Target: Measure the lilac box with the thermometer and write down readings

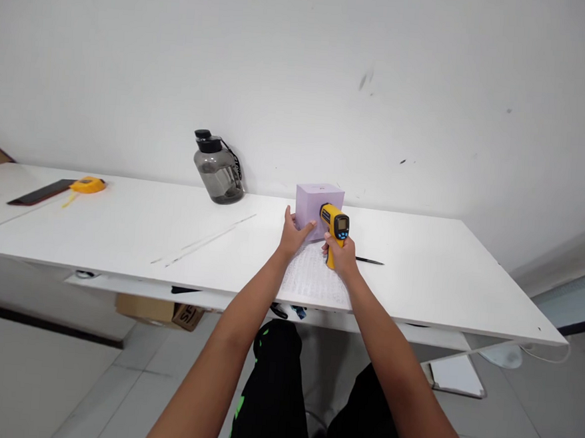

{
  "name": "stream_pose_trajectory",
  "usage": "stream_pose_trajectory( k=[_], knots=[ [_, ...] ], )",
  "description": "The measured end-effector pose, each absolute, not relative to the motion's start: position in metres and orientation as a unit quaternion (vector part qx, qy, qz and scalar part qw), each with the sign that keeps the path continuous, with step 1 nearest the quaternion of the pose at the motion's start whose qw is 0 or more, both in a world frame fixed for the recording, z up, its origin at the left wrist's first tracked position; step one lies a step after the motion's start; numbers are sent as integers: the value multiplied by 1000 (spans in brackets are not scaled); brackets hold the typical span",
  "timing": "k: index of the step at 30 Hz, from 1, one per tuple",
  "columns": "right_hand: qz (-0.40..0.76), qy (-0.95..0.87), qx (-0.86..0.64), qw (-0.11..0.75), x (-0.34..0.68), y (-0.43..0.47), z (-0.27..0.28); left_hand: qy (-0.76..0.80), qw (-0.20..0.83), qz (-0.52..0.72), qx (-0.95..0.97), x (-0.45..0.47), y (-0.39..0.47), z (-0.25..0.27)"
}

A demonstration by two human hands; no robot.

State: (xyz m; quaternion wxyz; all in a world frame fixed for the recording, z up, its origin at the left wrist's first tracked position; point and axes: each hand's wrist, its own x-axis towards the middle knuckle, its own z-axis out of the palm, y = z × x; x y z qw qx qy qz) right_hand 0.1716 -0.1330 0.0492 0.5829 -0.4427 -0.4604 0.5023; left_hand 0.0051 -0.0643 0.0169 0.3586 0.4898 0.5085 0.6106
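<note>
A pale purple box (319, 189) stands upright toward the back of the white table. My left hand (294, 236) is closed on its left front corner, the thumb lying on the front face. In my right hand (343, 254) is a yellow and black infrared thermometer (333, 218), held by its handle with the screen facing me. Its nose points at the box's front face; whether it touches, I cannot tell. Beneath the hands lies a sheet of paper (313, 280) with writing. A dark pen (370, 260) rests just right of my right hand.
A grey water bottle (220, 174) with a black lid stands near the wall. Farther left are a yellow tape measure (88, 185) and a flat dark case (42, 192). Under the table (418, 281) sits a cardboard box (150, 309), and a white board (456, 375) lies low at right.
</note>
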Motion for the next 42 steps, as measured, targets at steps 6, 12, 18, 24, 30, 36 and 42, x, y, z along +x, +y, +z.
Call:
stream_pose_trajectory(
  k=[6,12,18,24,30,36,42],
  knots=[
    [500,-466,-442,582,172,-133,49,480,364,622,500,7,-67,21],
    [496,-464,-440,588,172,-132,48,477,357,621,509,7,-70,27],
    [497,-467,-443,582,173,-131,47,481,351,619,512,8,-73,30],
    [499,-468,-442,580,173,-132,48,477,356,620,512,8,-72,29],
    [498,-471,-443,578,173,-132,48,477,352,622,511,7,-69,27],
    [494,-476,-442,578,174,-130,46,484,352,618,509,7,-69,27],
    [496,-476,-443,575,175,-131,46,492,354,614,506,7,-70,27]
  ],
)
